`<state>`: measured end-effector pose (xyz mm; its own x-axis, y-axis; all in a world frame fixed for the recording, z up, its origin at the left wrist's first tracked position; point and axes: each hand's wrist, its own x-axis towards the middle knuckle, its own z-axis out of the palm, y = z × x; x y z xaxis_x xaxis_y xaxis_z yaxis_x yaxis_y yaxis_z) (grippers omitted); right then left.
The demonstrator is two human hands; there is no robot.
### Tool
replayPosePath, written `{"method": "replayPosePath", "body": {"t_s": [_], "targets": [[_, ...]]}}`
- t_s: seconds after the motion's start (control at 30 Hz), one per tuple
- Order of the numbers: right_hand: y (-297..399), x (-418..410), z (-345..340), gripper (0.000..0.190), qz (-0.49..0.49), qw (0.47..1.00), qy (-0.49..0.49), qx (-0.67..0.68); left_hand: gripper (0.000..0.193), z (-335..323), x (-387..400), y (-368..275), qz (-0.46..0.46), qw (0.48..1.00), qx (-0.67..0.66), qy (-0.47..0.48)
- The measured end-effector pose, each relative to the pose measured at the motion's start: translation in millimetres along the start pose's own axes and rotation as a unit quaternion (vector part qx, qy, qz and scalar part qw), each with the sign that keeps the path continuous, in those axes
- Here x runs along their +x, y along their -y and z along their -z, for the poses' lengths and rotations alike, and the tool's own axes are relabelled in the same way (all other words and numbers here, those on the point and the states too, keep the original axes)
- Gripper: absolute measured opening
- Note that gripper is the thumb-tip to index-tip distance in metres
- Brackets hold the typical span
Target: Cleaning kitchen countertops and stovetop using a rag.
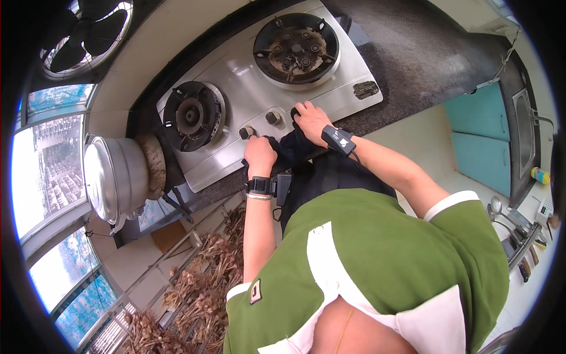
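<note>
A dark cloth [294, 144] is bunched between my two hands at the front edge of a stainless steel gas stove [234, 88]. My left hand [260, 152], fingers closed, grips one end of it just below a control knob [246, 132]. Farther right, my right hand [311, 121] holds the other end near the second knob [273, 117]. The left burner [192, 116] and the larger right burner [296, 49] carry black pan supports, with brown residue on the right one. A dark worn patch [365, 90] marks the stove's right corner.
A lidded metal pot [117, 177] stands left of the stove, by the window. Dark stone countertop [420, 57] extends right towards a sink [525, 128]. Dried garlic bunches [208, 270] lie on a metal rack at lower left. Knives [525, 269] and ladles [496, 205] hang at far right.
</note>
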<state>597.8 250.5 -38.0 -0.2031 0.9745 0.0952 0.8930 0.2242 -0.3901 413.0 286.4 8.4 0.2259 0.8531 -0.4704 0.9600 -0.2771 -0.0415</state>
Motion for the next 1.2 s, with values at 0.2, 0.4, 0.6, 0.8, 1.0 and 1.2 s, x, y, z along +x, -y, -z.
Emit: {"method": "replayPosePath", "body": {"t_s": [0.2,0.4,0.6,0.8,1.0,1.2], "targets": [[-2.3,1.9,12.5,0.019,0.026,0.998,0.049,0.006,0.042,-41.5,-41.9,19.0,-0.005,0.96,-0.27,0.081],[-32.9,-19.5,16.7,0.03,0.021,0.978,0.061,0.198,0.044,-50.7,-65.7,25.6,0.041,0.604,-0.793,0.072],[-44.2,-36.5,28.0,0.026,-0.187,0.874,0.052,0.446,0.046,-50.4,-75.2,30.7,0.034,0.413,-0.91,0.017],[-50.5,-41.7,28.1,0.026,-0.203,0.831,-0.056,0.515,0.038,-20.0,-73.4,17.2,0.009,0.326,-0.943,0.068],[-31.8,-13.1,35.4,0.029,-0.209,0.823,-0.126,0.514,0.029,-49.6,-51.6,29.3,0.076,0.807,-0.583,-0.058],[-7.5,52.0,17.8,0.036,-0.023,0.979,-0.103,0.174,0.037,-51.4,-36.1,6.4,-0.045,0.925,-0.278,-0.253]]}}
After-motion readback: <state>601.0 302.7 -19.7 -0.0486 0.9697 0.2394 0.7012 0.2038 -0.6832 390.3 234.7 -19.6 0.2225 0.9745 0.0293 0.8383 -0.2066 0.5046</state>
